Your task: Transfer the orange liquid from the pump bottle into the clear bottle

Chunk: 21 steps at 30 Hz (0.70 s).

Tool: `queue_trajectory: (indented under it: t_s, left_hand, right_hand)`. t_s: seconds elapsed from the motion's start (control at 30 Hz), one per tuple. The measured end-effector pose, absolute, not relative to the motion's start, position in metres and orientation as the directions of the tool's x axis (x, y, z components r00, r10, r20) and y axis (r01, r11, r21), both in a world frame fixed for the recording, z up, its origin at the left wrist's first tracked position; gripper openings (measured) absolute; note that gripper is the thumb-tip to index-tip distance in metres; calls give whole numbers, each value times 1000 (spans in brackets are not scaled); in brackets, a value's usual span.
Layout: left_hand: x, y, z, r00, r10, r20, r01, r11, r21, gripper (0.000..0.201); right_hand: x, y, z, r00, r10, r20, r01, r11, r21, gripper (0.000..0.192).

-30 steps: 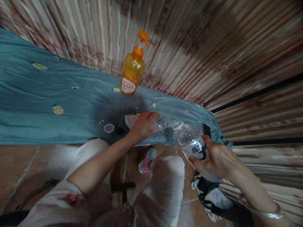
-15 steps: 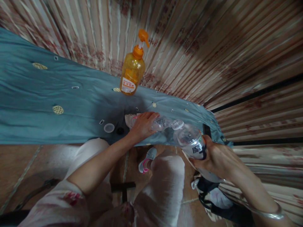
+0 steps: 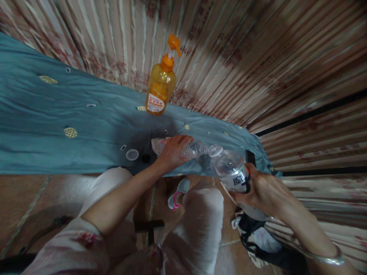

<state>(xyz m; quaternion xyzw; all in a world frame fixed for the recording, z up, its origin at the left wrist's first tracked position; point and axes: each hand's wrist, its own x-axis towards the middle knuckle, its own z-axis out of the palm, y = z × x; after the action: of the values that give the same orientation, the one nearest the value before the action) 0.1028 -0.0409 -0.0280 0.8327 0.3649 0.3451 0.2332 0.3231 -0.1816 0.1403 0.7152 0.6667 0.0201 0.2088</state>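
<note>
**Neck to neck at the counter (image 3: 97, 122)**

From where I stand, the left hand (image 3: 174, 152) has its fingers clamped around a small bottle (image 3: 193, 149), while the right hand (image 3: 258, 189) has its fingers wrapped around a large bottle (image 3: 229, 162). The two bottles meet mouth to mouth near the counter's front edge, both leaning well over. I'd say the trick is holding both necks in one line, with a light, even grip; squeeze either thin wall and the mouths could slip apart.

The small bottle is clear and ridged towards its neck, with a pinkish-white end poking out behind the hand. The large bottle is clear at the shoulder, with a white ring at its neck and a silvery label bearing a square code and black marking. Whether liquid sits in either, I can't tell.
</note>
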Motion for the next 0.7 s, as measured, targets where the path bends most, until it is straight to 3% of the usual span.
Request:
queue_trajectory:
  t_s: [0.7]
  left_hand:
    - [102, -41, -27, 500, 762, 413, 443, -634, 634, 63]
  right_hand:
    - [323, -182, 141, 97, 967, -237, 952, -21, 306, 45]
